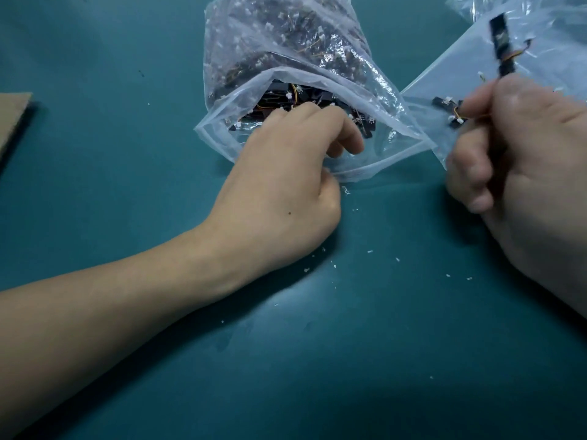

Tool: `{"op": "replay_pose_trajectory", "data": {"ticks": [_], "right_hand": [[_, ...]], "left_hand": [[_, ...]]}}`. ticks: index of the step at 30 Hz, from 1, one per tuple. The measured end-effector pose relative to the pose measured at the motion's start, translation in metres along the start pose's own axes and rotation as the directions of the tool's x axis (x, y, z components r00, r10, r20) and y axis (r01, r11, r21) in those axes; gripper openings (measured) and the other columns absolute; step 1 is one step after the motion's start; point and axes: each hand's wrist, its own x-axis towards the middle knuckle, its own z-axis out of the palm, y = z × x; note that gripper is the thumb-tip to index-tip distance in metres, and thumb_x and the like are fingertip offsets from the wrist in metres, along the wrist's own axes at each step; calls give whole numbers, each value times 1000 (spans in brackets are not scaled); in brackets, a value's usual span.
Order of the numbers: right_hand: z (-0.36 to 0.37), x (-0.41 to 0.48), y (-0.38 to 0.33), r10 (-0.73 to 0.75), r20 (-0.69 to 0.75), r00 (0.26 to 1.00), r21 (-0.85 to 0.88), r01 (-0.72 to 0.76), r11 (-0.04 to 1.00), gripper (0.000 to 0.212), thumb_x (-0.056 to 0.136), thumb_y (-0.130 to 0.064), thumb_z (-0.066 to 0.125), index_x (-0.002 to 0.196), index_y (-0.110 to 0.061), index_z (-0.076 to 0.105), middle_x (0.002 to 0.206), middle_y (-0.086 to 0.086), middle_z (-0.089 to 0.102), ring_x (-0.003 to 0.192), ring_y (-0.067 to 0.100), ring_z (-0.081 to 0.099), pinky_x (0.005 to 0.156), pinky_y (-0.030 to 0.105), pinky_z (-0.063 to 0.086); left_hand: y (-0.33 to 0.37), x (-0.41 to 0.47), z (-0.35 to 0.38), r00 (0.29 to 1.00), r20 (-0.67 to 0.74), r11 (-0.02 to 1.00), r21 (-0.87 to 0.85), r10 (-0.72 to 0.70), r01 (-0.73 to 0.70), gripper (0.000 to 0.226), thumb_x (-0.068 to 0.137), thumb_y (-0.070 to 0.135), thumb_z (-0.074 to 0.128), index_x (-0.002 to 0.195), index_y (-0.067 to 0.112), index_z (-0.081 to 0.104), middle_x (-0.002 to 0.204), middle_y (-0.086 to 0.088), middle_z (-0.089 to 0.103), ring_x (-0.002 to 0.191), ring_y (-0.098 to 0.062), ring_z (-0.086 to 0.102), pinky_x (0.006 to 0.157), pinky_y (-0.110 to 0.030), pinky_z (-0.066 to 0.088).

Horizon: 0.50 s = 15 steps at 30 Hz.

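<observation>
Left hand (286,185) is reaching into the open mouth of a crumpled clear plastic bag (317,76) packed with small black wired modules (276,90). Its fingers are curling among them, but whether they are pinching one cannot be told. The pile is lying directly ahead of those fingertips, just inside the rim, so this hand is the nearer. Right hand (514,160) is clenching a slim black strip module (502,47), whose long axis is standing almost upright above the fist, with orange wires trailing. It is held over a second flat clear bag (457,68) on the teal table (381,344).
</observation>
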Motion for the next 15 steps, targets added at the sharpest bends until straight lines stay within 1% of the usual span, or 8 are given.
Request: {"op": "replay_pose_trajectory", "data": {"ticks": [2, 4, 6, 8, 9, 11, 13, 15], "right_hand": [[-1, 4, -1, 67, -100, 993, 73, -60, 996, 44, 105, -57, 44, 88, -32, 76, 52, -5, 55, 31, 13, 36, 43, 18, 29], [-2, 6, -3, 97, -130, 987, 19, -95, 995, 41, 102, -57, 49, 99, -29, 79, 57, -3, 60, 32, 15, 38, 42, 20, 30], [1, -1, -5, 47, -37, 998, -152, -52, 987, 27, 99, -43, 58, 106, -26, 77, 60, 0, 65, 35, 16, 42, 41, 20, 34], [7, -13, -7, -7, 110, 994, -323, 42, 945, 18, 99, -32, 59, 107, -26, 75, 61, 2, 68, 38, 13, 48, 43, 18, 39], [10, -18, -6, -29, 185, 982, -404, 103, 909, 16, 99, -30, 60, 105, -26, 74, 62, 0, 68, 41, 9, 51, 46, 15, 41], [14, -26, -5, -45, 308, 950, -538, 213, 815, 13, 98, -33, 61, 100, -28, 73, 63, -6, 69, 48, 9, 59, 52, 11, 42], [13, -28, -3, -59, 327, 943, -590, 253, 766, 12, 96, -37, 60, 102, -32, 69, 64, -7, 68, 52, 13, 60, 54, 12, 42], [12, -26, -2, -65, 274, 960, -519, 204, 830, 16, 95, -35, 63, 111, -33, 65, 65, 0, 67, 50, 15, 56, 54, 17, 43]], "left_hand": [[-2, 0, 0, 999, -19, 999, -41, 26, -27, 43, 76, -1, 46, 105, 25, 65, 99, 10, 57, 83, -3, 47, 78, -17, 37], [-2, -1, 1, 998, -34, 996, -71, 51, -53, 42, 76, -5, 48, 101, 22, 67, 93, 11, 55, 78, 6, 46, 73, -9, 32], [0, -2, 1, 996, -54, 992, -96, 75, -80, 38, 75, -5, 49, 97, 19, 69, 85, 17, 52, 75, 10, 46, 71, -7, 32], [1, -1, 1, 992, -81, 987, -122, 98, -108, 37, 74, -6, 49, 94, 17, 70, 82, 19, 53, 77, 7, 50, 72, -7, 35], [2, -2, 0, 990, -92, 984, -133, 111, -123, 36, 74, -7, 49, 94, 16, 70, 83, 17, 56, 78, 4, 52, 73, -8, 38], [2, -2, 0, 986, -107, 977, -157, 130, -146, 36, 74, -9, 50, 93, 14, 70, 85, 11, 63, 82, -2, 58, 77, -12, 43], [1, -2, 0, 980, -143, 967, -197, 137, -163, 33, 74, -10, 53, 93, 12, 69, 85, 10, 65, 83, -3, 60, 77, -13, 46], [1, -2, 1, 968, -200, 944, -260, 154, -204, 28, 76, -10, 56, 92, 10, 68, 85, 8, 64, 82, -5, 61, 78, -16, 47]]}}
